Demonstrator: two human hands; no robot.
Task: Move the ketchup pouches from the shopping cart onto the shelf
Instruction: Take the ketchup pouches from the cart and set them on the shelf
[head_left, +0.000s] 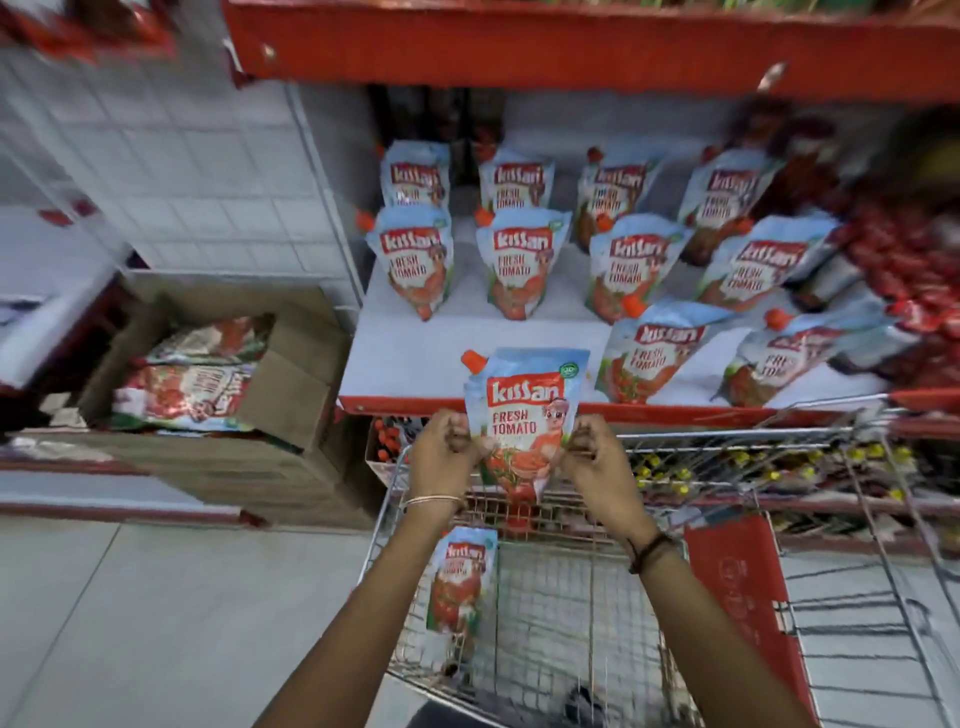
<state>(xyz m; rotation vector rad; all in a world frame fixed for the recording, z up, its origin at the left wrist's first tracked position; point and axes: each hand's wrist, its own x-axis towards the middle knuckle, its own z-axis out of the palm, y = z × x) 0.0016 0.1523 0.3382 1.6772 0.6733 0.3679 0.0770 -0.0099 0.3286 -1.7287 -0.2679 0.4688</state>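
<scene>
I hold one Kissan ketchup pouch (522, 415) upright at the front edge of the white shelf (410, 358), above the cart's far end. My left hand (441, 454) pinches its left edge and my right hand (597, 462) pinches its right edge. Several matching pouches (415, 260) stand in rows further back on the shelf. One more pouch (460, 587) leans against the left wall inside the wire shopping cart (561, 623).
An open cardboard box (218, 374) with more pouches sits left of the shelf on other cartons. A red shelf (571, 47) hangs overhead. Red packets (914, 270) crowd the shelf's right end. The cart's red flap (737, 582) is at right. Bottles fill the lower shelf (727, 467).
</scene>
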